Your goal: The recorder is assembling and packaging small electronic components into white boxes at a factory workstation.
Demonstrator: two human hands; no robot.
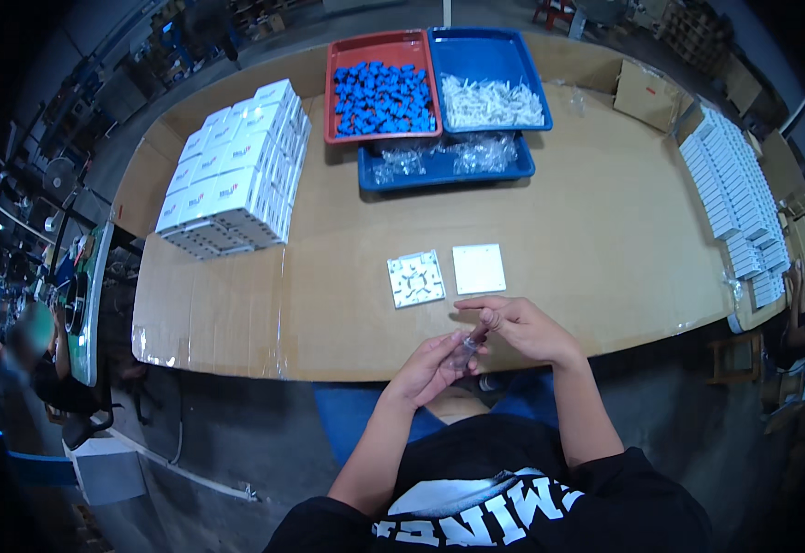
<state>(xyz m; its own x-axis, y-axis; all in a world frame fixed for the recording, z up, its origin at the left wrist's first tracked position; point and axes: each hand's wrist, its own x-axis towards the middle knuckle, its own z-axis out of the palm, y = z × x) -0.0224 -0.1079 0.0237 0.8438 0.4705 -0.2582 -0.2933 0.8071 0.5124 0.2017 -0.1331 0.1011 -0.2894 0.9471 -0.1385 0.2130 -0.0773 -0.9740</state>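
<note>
Just past the table's near edge, my left hand (435, 366) is closed round a small clear plastic bag (468, 345), partly hidden by the fingers. My right hand (533, 332) meets it from the right, its thumb and fingers drawn together at the top of the bag and one finger stretched out to the left. What is inside the bag is too small to make out. Beyond my hands lie two white square plastic pieces: a shallow tray (416, 278) with moulded clips inside and, to its right, a flat cover (479, 268).
White square boxes (227, 175) are stacked at the left. At the back stand a red bin (331, 101) of small blue parts and a blue bin (485, 57) of white pieces, above a lower blue tray (444, 180) with clear bags. White pieces (734, 194) line the right side.
</note>
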